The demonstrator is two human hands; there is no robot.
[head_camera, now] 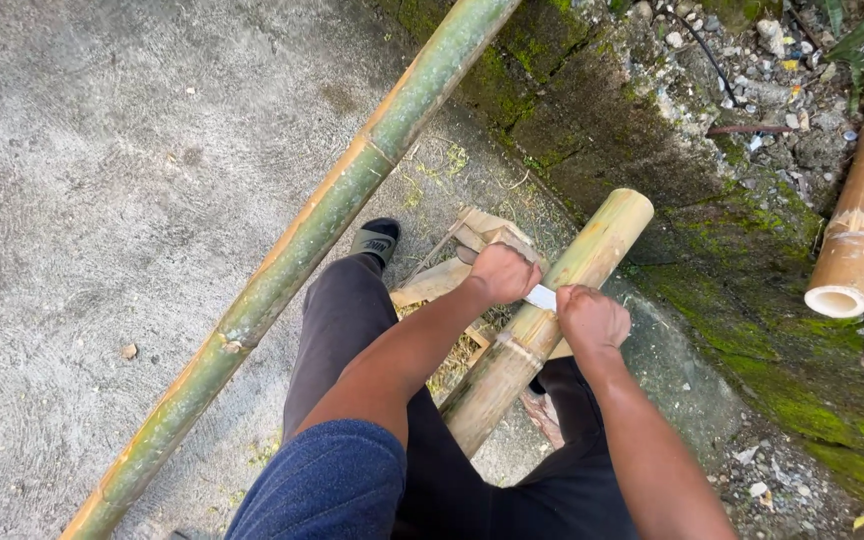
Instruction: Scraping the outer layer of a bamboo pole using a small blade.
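A short thick bamboo section slants from between my legs up toward a mossy wall. A blade lies across the bamboo. My left hand is closed over one end of the blade, on the left side of the bamboo. My right hand is closed over the other end, on the right side. Both fists press against the bamboo's upper surface. The blade's handles are hidden inside my fists.
A long green bamboo pole lies diagonally across the concrete on my left. A wooden stool stands under the short bamboo, with shavings around it. Another bamboo piece leans at the right. A mossy stone wall rises ahead.
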